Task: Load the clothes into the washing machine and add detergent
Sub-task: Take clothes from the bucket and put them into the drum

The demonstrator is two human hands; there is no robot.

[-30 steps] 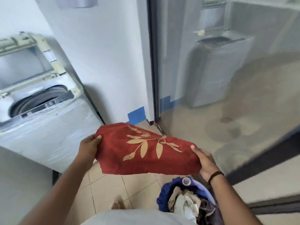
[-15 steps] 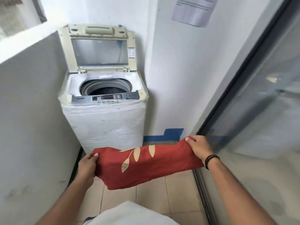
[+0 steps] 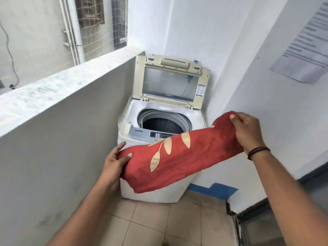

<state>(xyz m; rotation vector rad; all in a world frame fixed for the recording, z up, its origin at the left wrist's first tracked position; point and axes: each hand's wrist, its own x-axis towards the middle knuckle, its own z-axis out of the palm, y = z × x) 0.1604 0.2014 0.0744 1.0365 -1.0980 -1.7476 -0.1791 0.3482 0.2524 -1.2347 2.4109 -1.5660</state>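
Both forearms are bare, with no sleeve in sight up to the lower edge of the view. The left hand wears nothing, no ring or band. The right hand is also without rings; a thin dark band, seemingly of two strands, circles its wrist.

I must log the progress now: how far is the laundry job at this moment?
Done: the washing machine has its lid up and something dark lies in the drum. In hand: the left hand and right hand hold the red cloth before the opening. Left: dropping it in and adding detergent, none visible.
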